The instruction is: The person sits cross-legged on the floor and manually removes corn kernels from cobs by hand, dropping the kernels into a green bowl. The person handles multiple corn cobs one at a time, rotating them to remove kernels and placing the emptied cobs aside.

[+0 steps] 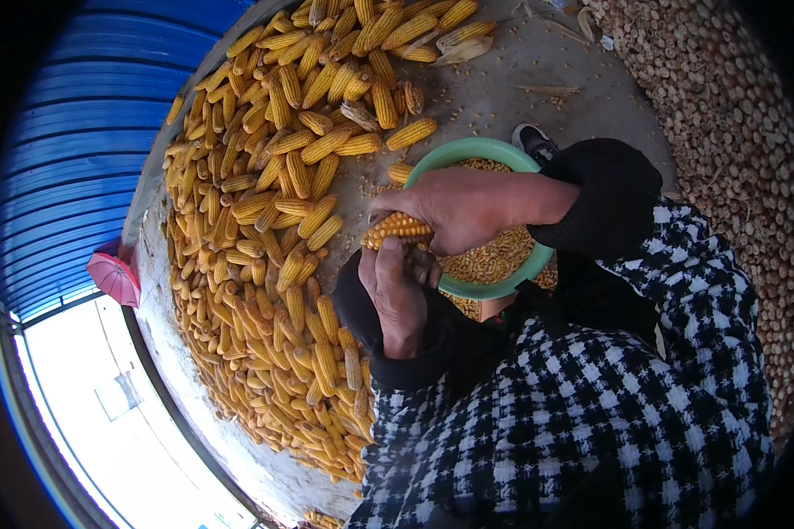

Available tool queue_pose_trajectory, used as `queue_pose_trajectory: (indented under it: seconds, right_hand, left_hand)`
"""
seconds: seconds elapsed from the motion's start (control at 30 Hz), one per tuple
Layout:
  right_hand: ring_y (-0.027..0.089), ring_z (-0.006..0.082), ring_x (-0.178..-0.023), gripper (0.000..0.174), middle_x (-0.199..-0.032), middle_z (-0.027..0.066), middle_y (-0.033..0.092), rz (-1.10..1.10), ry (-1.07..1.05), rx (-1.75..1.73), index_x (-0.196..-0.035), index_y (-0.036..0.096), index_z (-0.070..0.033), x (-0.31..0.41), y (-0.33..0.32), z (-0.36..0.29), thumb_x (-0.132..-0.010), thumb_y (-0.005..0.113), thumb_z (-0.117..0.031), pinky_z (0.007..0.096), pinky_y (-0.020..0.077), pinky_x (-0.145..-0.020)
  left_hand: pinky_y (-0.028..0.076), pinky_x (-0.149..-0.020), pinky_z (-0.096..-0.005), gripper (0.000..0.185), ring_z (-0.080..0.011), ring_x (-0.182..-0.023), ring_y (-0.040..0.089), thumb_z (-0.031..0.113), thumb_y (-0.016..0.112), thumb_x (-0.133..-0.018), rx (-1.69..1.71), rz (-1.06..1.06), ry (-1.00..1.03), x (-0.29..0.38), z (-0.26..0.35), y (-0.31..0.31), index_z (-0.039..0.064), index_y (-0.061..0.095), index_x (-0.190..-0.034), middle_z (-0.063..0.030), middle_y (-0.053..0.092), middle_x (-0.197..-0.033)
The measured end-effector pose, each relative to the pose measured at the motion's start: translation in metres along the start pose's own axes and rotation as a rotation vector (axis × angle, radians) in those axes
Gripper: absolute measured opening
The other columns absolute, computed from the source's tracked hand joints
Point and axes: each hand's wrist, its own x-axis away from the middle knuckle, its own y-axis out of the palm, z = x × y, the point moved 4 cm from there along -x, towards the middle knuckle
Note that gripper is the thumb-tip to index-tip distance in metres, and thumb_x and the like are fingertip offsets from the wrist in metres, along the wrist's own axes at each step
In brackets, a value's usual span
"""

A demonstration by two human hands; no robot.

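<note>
An ear of dried yellow corn (397,229) lies between my two hands, near the left rim of a green plastic basin (538,261). My right hand (466,205) reaches across the basin with its fingers curled around the ear. From below, my left hand (396,284) grips the same ear, its thumb pressed against the kernels. Loose corn kernels (493,258) fill the basin's visible bottom. The ear's end near my right palm is partly covered by my fingers.
A large heap of corn ears (264,218) spreads over the concrete floor (609,119) on the left. Many bare cobs (734,132) are piled at the right. A shoe (534,142) shows beside the basin. A pink umbrella (114,278) stands near a blue corrugated wall (86,132).
</note>
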Motion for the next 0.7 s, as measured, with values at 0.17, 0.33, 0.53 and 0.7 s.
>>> queue_pose_trajectory:
  seconds: [0.17, 0.33, 0.53, 0.7]
  right_hand:
    - [0.064, 0.0371, -0.086, 0.045, -0.089, 0.0185, 0.065, 0.102, 0.031, 0.376, -0.11, 0.05, 0.003, 0.0, 0.001, 0.003, -0.07, 0.068, -0.008, 0.0468, 0.049, -0.072]
    - [0.063, 0.0365, -0.08, 0.045, -0.08, 0.0164, 0.064, 0.193, -0.052, 0.468, -0.109, 0.049, 0.002, 0.002, -0.004, 0.005, -0.069, 0.068, -0.005, 0.0464, 0.0472, -0.066]
    - [0.062, 0.0359, -0.072, 0.056, -0.072, 0.0161, 0.06, 0.214, -0.087, 0.524, -0.121, 0.046, 0.001, 0.002, -0.004, 0.007, -0.068, 0.065, 0.002, 0.0456, 0.0445, -0.06]
    - [0.064, 0.0306, -0.075, 0.033, -0.074, 0.0115, 0.064, 0.208, -0.068, 0.585, -0.098, 0.054, -0.002, -0.001, 0.0, 0.011, -0.071, 0.07, -0.012, 0.0439, 0.0481, -0.064]
  left_hand:
    - [0.038, -0.05, -0.0266, 0.023, -0.0125, -0.059, 0.043, 0.019, 0.042, -0.088, 0.063, 0.036, -0.135, -0.002, -0.005, -0.002, -0.001, 0.046, -0.1, -0.0054, 0.046, -0.073]
    - [0.038, -0.051, -0.0273, 0.024, -0.0136, -0.062, 0.046, 0.019, 0.042, -0.088, 0.049, 0.034, -0.085, -0.002, -0.003, 0.003, -0.001, 0.046, -0.1, -0.0091, 0.051, -0.08]
    - [0.038, -0.05, -0.0269, 0.026, -0.0138, -0.063, 0.048, 0.019, 0.044, -0.087, 0.125, 0.077, -0.108, -0.003, -0.005, 0.002, -0.001, 0.047, -0.103, -0.0113, 0.054, -0.085]
    - [0.035, -0.048, -0.0255, 0.02, -0.0125, -0.058, 0.044, 0.015, 0.044, -0.086, 0.113, 0.074, -0.103, -0.004, -0.006, -0.001, 0.0, 0.047, -0.099, -0.0091, 0.052, -0.078]
